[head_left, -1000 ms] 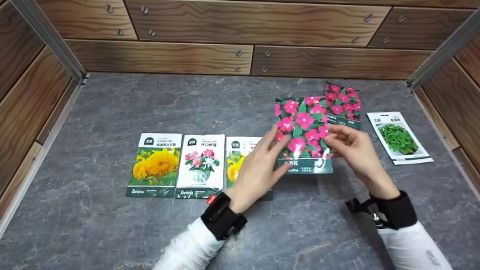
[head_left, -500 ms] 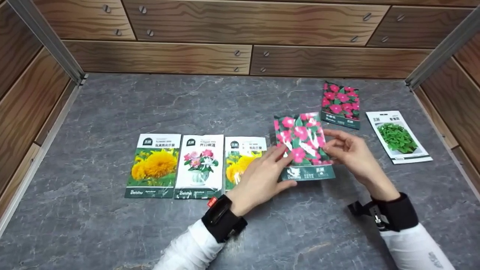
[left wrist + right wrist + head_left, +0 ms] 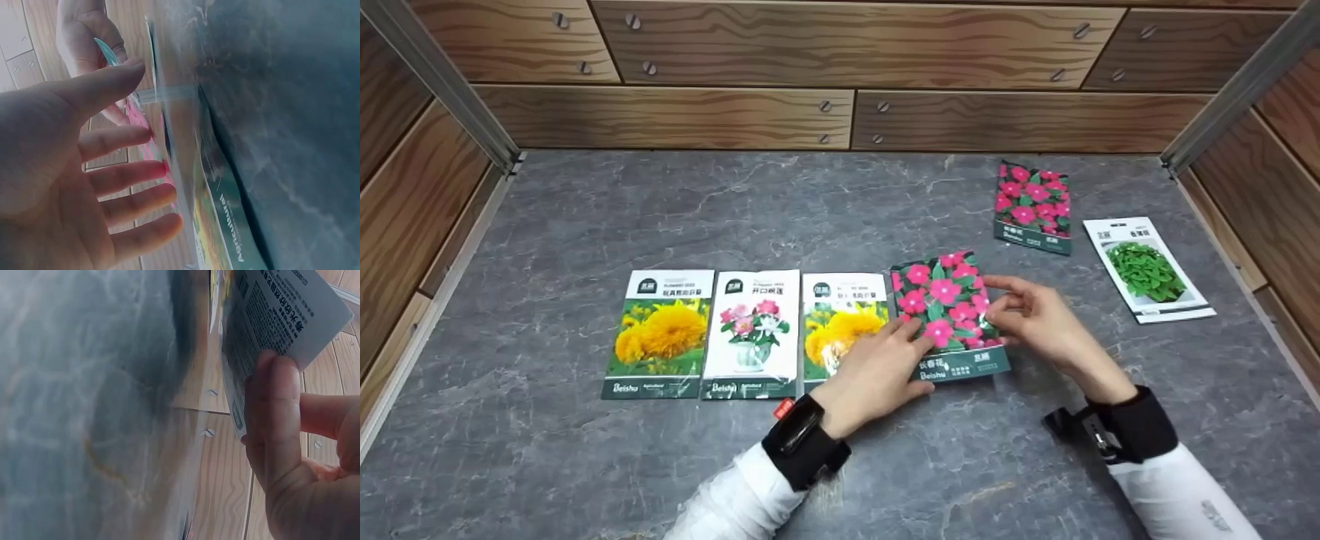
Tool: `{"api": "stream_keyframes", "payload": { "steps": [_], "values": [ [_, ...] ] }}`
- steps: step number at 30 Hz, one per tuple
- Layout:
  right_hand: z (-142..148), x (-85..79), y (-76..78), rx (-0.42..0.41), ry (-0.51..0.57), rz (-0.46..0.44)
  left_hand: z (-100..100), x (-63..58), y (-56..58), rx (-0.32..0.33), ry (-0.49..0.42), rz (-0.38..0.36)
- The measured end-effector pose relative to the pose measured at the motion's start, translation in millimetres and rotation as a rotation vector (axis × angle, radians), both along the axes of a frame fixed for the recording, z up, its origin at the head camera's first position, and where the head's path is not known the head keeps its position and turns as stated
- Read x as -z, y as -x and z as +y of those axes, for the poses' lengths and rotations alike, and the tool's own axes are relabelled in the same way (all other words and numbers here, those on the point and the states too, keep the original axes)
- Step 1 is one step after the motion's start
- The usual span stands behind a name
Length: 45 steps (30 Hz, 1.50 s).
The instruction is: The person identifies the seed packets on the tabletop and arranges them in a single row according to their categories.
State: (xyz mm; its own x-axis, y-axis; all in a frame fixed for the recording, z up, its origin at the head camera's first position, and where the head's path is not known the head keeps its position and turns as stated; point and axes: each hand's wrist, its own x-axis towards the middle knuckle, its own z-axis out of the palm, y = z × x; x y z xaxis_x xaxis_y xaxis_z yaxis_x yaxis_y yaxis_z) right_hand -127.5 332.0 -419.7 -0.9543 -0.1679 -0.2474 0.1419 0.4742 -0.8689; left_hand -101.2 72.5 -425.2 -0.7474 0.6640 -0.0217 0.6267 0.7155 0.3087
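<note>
A seed packet with pink flowers is tilted just above the table, right of the row of packets. My right hand pinches its right edge. In the right wrist view the packet's printed back shows, with fingers pressed against it. My left hand reaches over the lower part of a yellow-flower packet, partly hiding it. Its fingers touch the pink packet's left side. The left wrist view shows these fingers nearly straight, their tips at the packet's face.
Left in the row lie another yellow-flower packet and a white packet with a potted flower. At the back right are a second pink-flower packet and a green-leaf packet. Wood-patterned walls enclose the grey table.
The pink packet in my right hand has come down and toward me, moving slightly left to beside the row. My left hand has followed it downward. The other packets stay in place.
</note>
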Motion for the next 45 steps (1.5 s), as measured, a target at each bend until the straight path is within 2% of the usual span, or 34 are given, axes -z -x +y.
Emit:
{"api": "stream_keyframes", "payload": {
  "steps": [8,16,26,40,45],
  "values": [
    [-2.2,1.6,-2.2,-0.05,-0.05,0.008,2.1,3.8,-0.3,0.023,0.078,0.007],
    [-5.4,3.4,-2.8,-0.119,-0.092,0.026,0.1,6.7,-2.9,0.044,0.106,0.012],
    [-6.8,5.7,-3.5,-0.203,-0.362,0.161,1.0,5.2,-4.5,0.062,0.175,0.04],
    [-10.1,5.7,-8.5,-0.222,-0.476,0.226,3.6,6.7,-5.3,0.054,0.179,0.027],
    [-12.6,6.3,-10.9,-0.232,-0.553,0.28,4.1,6.3,-5.3,0.054,0.19,0.014]
  ]
}}
